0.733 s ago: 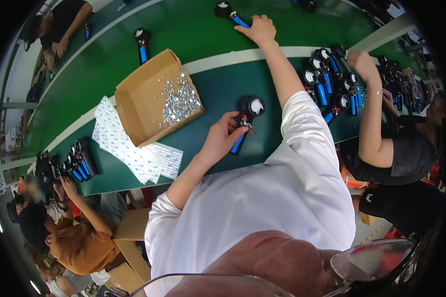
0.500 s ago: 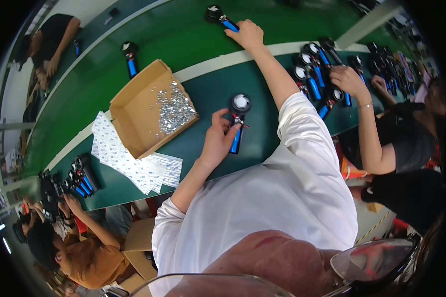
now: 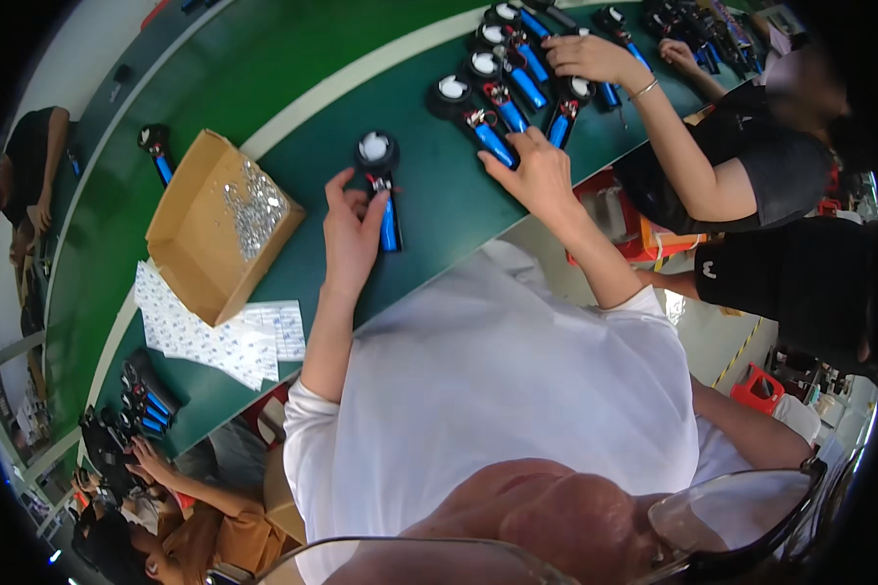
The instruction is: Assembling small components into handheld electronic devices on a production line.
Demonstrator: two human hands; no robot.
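My left hand (image 3: 353, 229) is closed around an opened handheld device (image 3: 389, 224) with a round black head, a white disc, red wires and a blue cylindrical cell. It lies on the dark green table, thumb beside the cell and index finger near the head. My right hand (image 3: 541, 180) is at the near end of a group of similar devices. Its thumb and index finger straddle the blue end of one device (image 3: 493, 141); how firmly they grip is hard to see. Further devices (image 3: 525, 86) lie close beside it.
A cardboard box (image 3: 190, 200) of small silvery pieces stands left, by white printed sheets (image 3: 205, 336). Another device (image 3: 156, 151) lies on the green belt (image 3: 263, 58) beyond the pale rail. A co-worker's hand (image 3: 595, 58) reaches over the device group at right; another person sits lower left.
My right hand has left a device on the far belt and come back to the group at right. My view has turned rightward. The left hand keeps its device.
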